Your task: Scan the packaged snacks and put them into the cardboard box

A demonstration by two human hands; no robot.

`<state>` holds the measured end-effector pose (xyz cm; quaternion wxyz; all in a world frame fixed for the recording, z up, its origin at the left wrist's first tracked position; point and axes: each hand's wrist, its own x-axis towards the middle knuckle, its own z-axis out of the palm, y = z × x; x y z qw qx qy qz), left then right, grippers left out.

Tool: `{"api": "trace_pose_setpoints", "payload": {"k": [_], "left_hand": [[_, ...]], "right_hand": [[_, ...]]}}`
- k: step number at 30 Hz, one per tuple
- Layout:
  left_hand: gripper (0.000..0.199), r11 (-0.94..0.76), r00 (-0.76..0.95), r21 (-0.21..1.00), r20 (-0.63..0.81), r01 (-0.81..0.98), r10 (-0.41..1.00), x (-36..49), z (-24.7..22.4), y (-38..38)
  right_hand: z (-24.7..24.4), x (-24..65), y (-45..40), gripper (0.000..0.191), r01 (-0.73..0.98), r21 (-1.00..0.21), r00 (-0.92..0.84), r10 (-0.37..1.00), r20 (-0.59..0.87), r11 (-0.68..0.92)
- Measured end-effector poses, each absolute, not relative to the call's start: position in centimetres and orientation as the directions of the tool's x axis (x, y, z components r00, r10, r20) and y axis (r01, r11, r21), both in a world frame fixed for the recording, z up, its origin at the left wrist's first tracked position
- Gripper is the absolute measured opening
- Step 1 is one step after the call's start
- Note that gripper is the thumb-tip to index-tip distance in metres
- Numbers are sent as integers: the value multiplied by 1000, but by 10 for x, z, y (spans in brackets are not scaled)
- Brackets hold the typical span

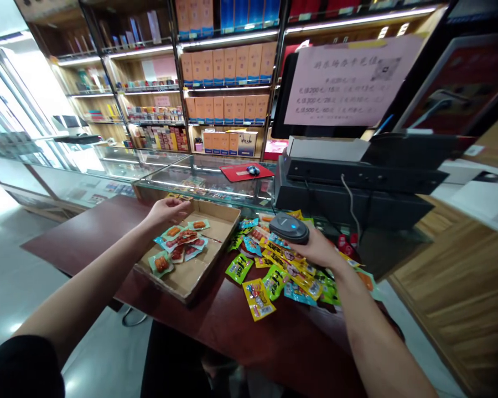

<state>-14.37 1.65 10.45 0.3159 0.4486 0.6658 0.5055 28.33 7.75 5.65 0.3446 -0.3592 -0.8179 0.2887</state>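
My right hand is wrapped round the handle of a dark grey barcode scanner, its head lit by a small blue light. Beneath the scanner lies a heap of small snack packets in yellow, green and blue. My left hand hovers over the back left part of a shallow cardboard box. Its fingers are loosely bent, a little apart, and no item shows in them. Inside the box lie several clear-fronted packets with reddish and orange snacks. Yellow packets show just behind the left fingers.
The box and heap rest on a dark red-brown table against a glass display counter. On the counter are a red mat with a mouse, and a black register with a dangling cable. Shelves of boxed goods stand behind.
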Motion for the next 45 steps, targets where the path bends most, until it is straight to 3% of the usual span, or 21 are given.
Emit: {"api": "trace_pose_setpoints", "payload": {"k": [5, 12, 16, 19, 27, 31, 34, 38, 40, 42, 45], "left_hand": [[56, 43, -213, 952, 23, 305, 977, -73, 94, 44], [41, -39, 84, 906, 4, 421, 996, 42, 59, 94], [25, -214, 186, 708, 119, 673, 975, 81, 47, 114], [25, -381, 342, 541, 176, 750, 923, 98, 43, 121], [46, -486, 483, 125, 55, 865, 874, 126, 46, 122], [47, -524, 522, 36, 46, 851, 851, 131, 51, 121], [35, -479, 482, 140, 8, 867, 876, 121, 54, 122], [21, -239, 260, 503, 30, 830, 965, 89, 58, 124], [21, -70, 110, 733, -6, 676, 994, 70, 59, 122], [28, 76, 28, 909, -96, 410, 995, 52, 60, 117], [37, 162, 11, 981, -164, 105, 986, 33, 63, 106]], "right_hand": [[58, 287, 79, 42, 386, -719, -492, 788, 369, 578], [58, 314, 89, 38, 473, -701, -418, 836, 354, 533], [63, 327, 88, 36, 499, -705, -377, 859, 347, 504], [68, 330, 86, 36, 532, -692, -345, 871, 349, 488], [71, 335, 85, 30, 525, -711, -322, 882, 343, 468], [72, 337, 84, 28, 548, -698, -316, 887, 337, 461], [70, 335, 86, 30, 521, -706, -346, 875, 340, 480], [62, 327, 90, 32, 501, -705, -403, 856, 325, 503], [58, 320, 90, 38, 490, -704, -415, 847, 331, 515], [57, 310, 89, 47, 468, -709, -439, 835, 333, 528], [59, 296, 83, 47, 435, -716, -514, 804, 301, 546]]}}
